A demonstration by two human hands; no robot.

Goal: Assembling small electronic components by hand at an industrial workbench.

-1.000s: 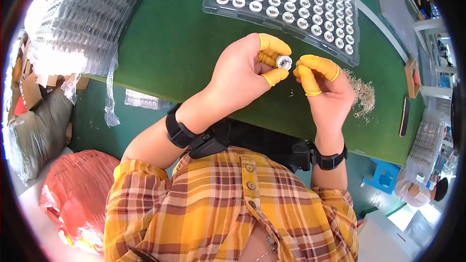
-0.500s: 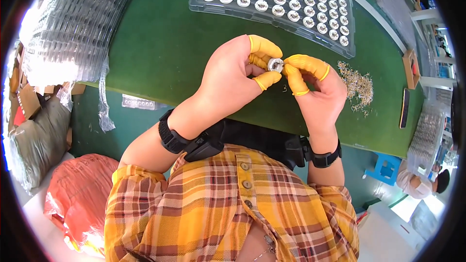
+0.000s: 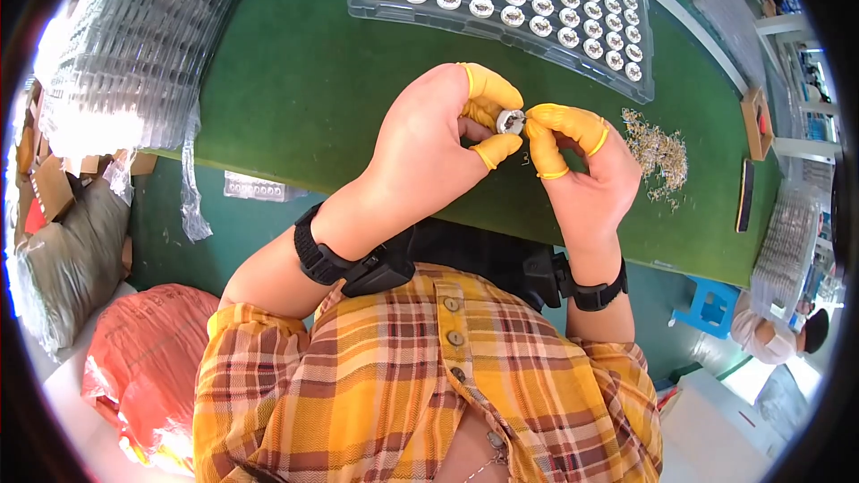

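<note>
— What sort of place is shown?
— A factory assembly bench is shown: a green work mat (image 3: 295, 80), a clear tray (image 3: 362, 2) of identical metal rings, stacked empty trays (image 3: 134, 45).

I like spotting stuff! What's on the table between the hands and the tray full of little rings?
Nothing: the head view shows only bare green mat between the hands' small metal ring and the clear tray.

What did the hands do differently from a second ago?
The right hand moved in toward the left hand, and its yellow-capped fingertips now touch the small round metal part; before, they were a little apart from it. The left hand has kept pinching the part the whole time. The clear tray of parts and the pile of tiny metal bits lie on the green table as before.
</note>
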